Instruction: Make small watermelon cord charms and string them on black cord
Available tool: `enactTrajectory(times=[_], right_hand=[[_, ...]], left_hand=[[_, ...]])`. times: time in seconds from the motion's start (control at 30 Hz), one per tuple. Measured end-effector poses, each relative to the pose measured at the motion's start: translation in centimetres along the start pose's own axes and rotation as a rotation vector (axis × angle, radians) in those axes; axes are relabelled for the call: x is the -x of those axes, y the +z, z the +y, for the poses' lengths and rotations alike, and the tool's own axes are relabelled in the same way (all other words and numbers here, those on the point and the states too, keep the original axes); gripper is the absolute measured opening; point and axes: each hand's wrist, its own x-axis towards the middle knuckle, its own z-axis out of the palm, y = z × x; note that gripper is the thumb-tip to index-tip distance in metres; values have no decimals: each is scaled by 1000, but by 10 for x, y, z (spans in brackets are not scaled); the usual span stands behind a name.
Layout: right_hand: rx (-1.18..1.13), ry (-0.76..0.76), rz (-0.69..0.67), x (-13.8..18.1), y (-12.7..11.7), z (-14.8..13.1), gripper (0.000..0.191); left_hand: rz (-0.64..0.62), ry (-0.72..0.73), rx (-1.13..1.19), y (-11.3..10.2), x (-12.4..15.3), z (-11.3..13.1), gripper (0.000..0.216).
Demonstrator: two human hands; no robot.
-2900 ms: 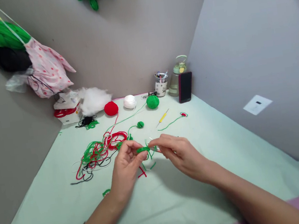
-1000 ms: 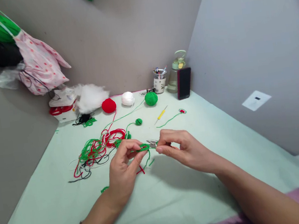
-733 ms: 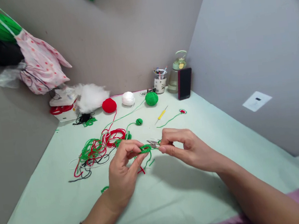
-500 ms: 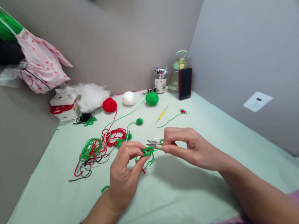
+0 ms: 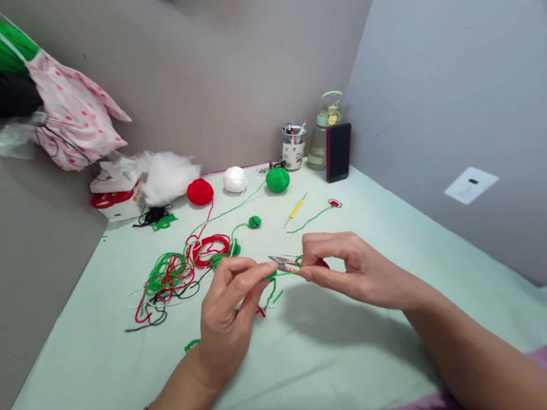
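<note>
My left hand (image 5: 233, 299) is closed, thumb and fingers pinching a small green crochet piece (image 5: 271, 276) that is mostly hidden behind the fingertips. Short green yarn ends (image 5: 271, 291) hang below it, beside a bit of red yarn (image 5: 261, 311). Small thread snips (image 5: 286, 262) are gripped in my right hand (image 5: 349, 263), their metal blades pointing left and parted a little. The blade tips sit right at my left fingertips. A green strand runs between the two hands.
Beyond my left hand lies a tangle of red, green, white and black yarn (image 5: 171, 272). Red (image 5: 200, 192), white (image 5: 234, 179) and green (image 5: 277, 179) yarn balls stand at the back. A yellow crochet hook (image 5: 296, 210), phone (image 5: 338, 153) and bottle (image 5: 318, 144) are farther right.
My left fingers have shifted over the green crochet piece, covering most of it, and the index finger now reaches the snips' blades. My right hand has barely moved.
</note>
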Motion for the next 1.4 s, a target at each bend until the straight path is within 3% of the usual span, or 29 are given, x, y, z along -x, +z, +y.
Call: enactTrajectory(times=[0.17, 0.3, 0.37, 0.43, 0.5, 0.6, 0.73, 0.83, 1.4], right_hand=[[-20, 27, -9, -1, -1, -2, 30], [-50, 80, -4, -1, -1, 2, 20], [-62, 86, 28, -1, 1, 5, 28], [-80, 85, 51, -1, 2, 8, 35], [-100, 81, 63, -1, 4, 10, 26], [-63, 2, 116, -3, 6, 12, 11], [68, -149, 227, -5, 6, 14, 15], [147, -170, 270, -5, 7, 17, 18], [245, -213, 211, -3, 7, 15, 20]], left_hand=[[1, -79, 46, -2, 1, 0, 26], [-8, -275, 199, 0, 0, 1, 12], [32, -413, 300, 1, -3, 3, 6], [85, -565, 399, 2, -7, 5, 11], [106, -684, 475, 2, -11, 5, 20], [33, -783, 549, 2, -14, 5, 26], [-37, -783, 579, 1, -15, 4, 22], [-30, -707, 530, 1, -16, 3, 16], [-154, -690, 536, -1, -14, 4, 7]])
